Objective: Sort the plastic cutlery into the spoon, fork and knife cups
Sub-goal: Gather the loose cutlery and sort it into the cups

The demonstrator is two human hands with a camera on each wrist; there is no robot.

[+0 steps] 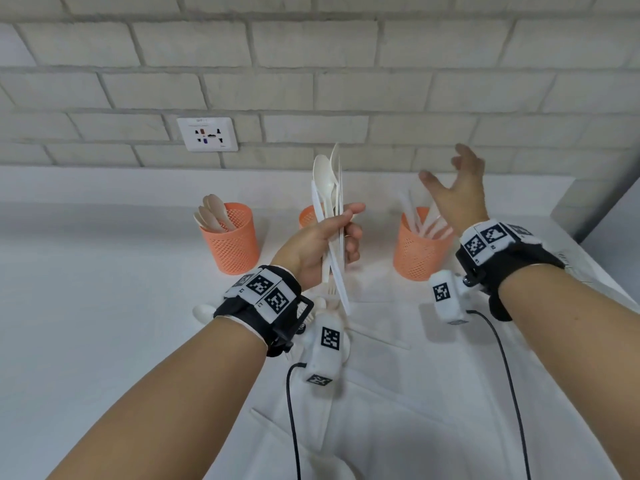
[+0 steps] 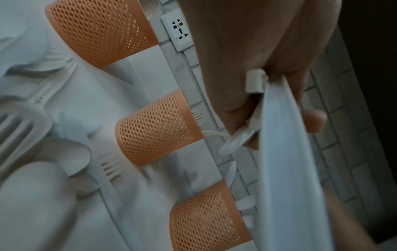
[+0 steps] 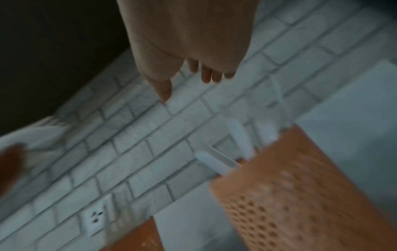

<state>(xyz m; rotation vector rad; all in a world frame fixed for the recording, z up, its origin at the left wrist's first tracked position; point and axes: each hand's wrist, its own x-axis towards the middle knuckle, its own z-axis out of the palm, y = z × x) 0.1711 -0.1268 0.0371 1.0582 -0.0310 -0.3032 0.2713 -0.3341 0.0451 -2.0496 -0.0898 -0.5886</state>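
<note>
Three orange mesh cups stand in a row on the white table. The left cup [image 1: 231,242] holds spoons, the middle cup [image 1: 308,216] is mostly hidden behind my left hand, and the right cup [image 1: 420,249] holds knives. My left hand [image 1: 332,242] grips a bundle of white plastic cutlery [image 1: 329,188] upright, spoon bowls on top and a fork's tines below. My right hand [image 1: 455,187] hovers above the right cup, fingers spread, holding nothing. In the left wrist view the cutlery bundle [image 2: 283,152] crosses the palm.
Loose white cutlery [image 2: 107,169] lies on the cloth-covered table [image 1: 104,306] near my left wrist. A brick wall with a power socket [image 1: 207,134] stands just behind the cups. Black cables [image 1: 502,358] trail from both wrist cameras. The table's right edge lies near my right arm.
</note>
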